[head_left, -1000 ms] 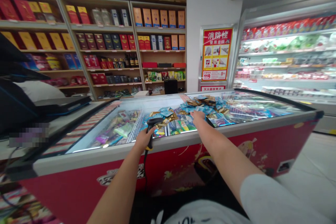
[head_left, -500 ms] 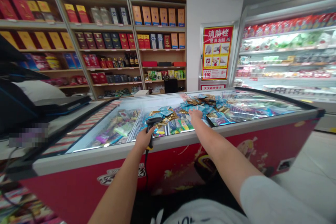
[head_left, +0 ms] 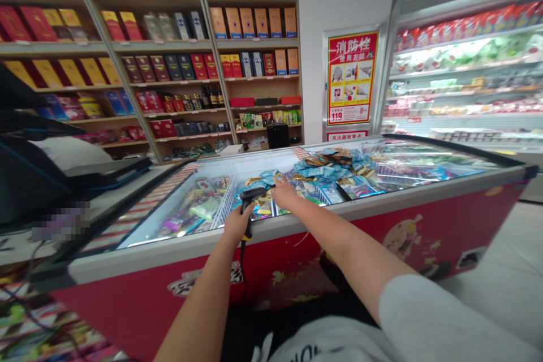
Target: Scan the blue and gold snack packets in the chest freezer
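My left hand (head_left: 238, 223) is wrapped round the handle of a black barcode scanner (head_left: 251, 194), whose head points right over the freezer's front edge. Just right of the scanner, my right hand (head_left: 285, 193) reaches over the glass top, its fingers closed at a blue packet (head_left: 271, 175). That packet is at the edge of a small pile of blue and gold packets (head_left: 253, 183); the fingers hide part of it. Farther right, a larger heap of similar packets (head_left: 322, 165) lies on the glass.
A chest freezer (head_left: 297, 257) with a red front stands before me, with frozen goods under its glass (head_left: 203, 203). At left is a counter with a dark till (head_left: 29, 181). Shelves of boxed goods (head_left: 173, 68) line the back wall; a lit display fridge (head_left: 466, 85) stands at right.
My right hand has moved left, from the larger heap to the small pile beside the scanner. My left hand keeps its hold on the scanner. The view has shifted slightly.
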Tool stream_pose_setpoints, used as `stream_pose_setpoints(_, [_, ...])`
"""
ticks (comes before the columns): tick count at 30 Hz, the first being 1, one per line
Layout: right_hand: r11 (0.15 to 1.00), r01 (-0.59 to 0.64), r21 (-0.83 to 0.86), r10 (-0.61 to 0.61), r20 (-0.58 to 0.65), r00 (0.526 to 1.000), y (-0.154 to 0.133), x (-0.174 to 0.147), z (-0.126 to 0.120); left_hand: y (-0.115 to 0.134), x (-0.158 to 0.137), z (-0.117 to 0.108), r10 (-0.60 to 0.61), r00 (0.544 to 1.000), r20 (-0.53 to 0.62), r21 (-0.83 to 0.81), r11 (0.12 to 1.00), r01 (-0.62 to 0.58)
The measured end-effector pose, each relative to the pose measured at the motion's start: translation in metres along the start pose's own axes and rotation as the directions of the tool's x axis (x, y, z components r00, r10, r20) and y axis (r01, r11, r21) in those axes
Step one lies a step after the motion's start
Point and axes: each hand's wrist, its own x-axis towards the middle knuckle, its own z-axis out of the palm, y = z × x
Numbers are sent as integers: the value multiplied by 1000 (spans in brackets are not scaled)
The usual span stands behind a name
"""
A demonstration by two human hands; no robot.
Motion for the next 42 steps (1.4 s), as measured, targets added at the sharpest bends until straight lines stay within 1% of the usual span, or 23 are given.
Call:
stream_pose_setpoints(2, [999,-20,-43,21,40,999,-8,6,1,2,-1,-1,0,1000,14,38,999,-1])
stream_pose_setpoints(5, [996,-78,-38,79,28,996,-11,15,2,4,-1,-3,2,1000,20,68,998,-3])
stream_pose_setpoints(7, [999,-53,-8,53,-14,999,-8,16,1,5,-1,-4,0,1000,23,82,997,-2])
stream_pose_setpoints(9, [999,-10,49,14,-94,995,-2,13,-2,6,-1,-3,-2,1000,18,97,995,1])
stream_pose_setpoints(10, [996,-25,89,37,-145,989,2,9,-3,6,-1,-3,0,1000,16,102,995,-2])
stream_pose_setpoints(11, [988,-68,139,94,-193,977,6,4,-4,6,-2,-3,6,1000,16,105,994,-8])
stream_pose_setpoints(13, [942,-213,261,278,-246,928,18,-8,-6,7,-4,-2,29,999,15,115,993,-30])
stream_pose_setpoints(15, [869,-337,363,430,-217,876,31,-21,-6,7,-5,-2,50,999,19,125,991,-52])
stream_pose_setpoints(16, [836,-380,395,481,-194,855,39,-27,-5,8,-6,-2,55,998,23,123,991,-58])
stream_pose_setpoints(18, [800,-413,436,532,-195,824,52,-35,-3,10,-8,0,48,998,44,81,995,-51])
stream_pose_setpoints(20, [783,-393,481,547,-232,804,62,-39,0,15,-8,4,18,997,79,-21,1000,-17])
stream_pose_setpoints(22, [756,-368,541,557,-236,796,67,-41,3,21,-8,13,-4,993,116,-172,985,24])
stream_pose_setpoints(24, [711,-381,591,578,-182,796,67,-41,4,28,-8,24,4,986,164,-303,952,47])
stream_pose_setpoints(25, [690,-397,605,588,-149,795,66,-41,4,31,-8,30,15,982,191,-332,942,50])
stream_pose_setpoints(26, [674,-416,610,599,-121,792,65,-41,4,34,-8,36,26,977,212,-324,945,45])
stream_pose_setpoints(28, [664,-444,601,609,-92,788,64,-43,2,36,-9,43,50,970,237,-216,976,3])
stream_pose_setpoints(30, [678,-456,577,611,-97,786,62,-45,1,35,-10,46,73,967,243,-85,995,-54])
stream_pose_setpoints(31, [686,-460,563,612,-105,784,62,-46,0,34,-10,46,82,966,243,-46,996,-73])
stream_pose_setpoints(33, [702,-471,535,615,-122,779,61,-48,-1,32,-10,44,85,967,242,-34,996,-79])
stream_pose_setpoints(38, [710,-488,508,629,-147,763,61,-50,1,29,-11,42,71,973,219,-94,994,-51])
stream_pose_setpoints(42, [687,-479,547,641,-146,753,63,-48,3,32,-13,41,93,968,232,-26,996,-90])
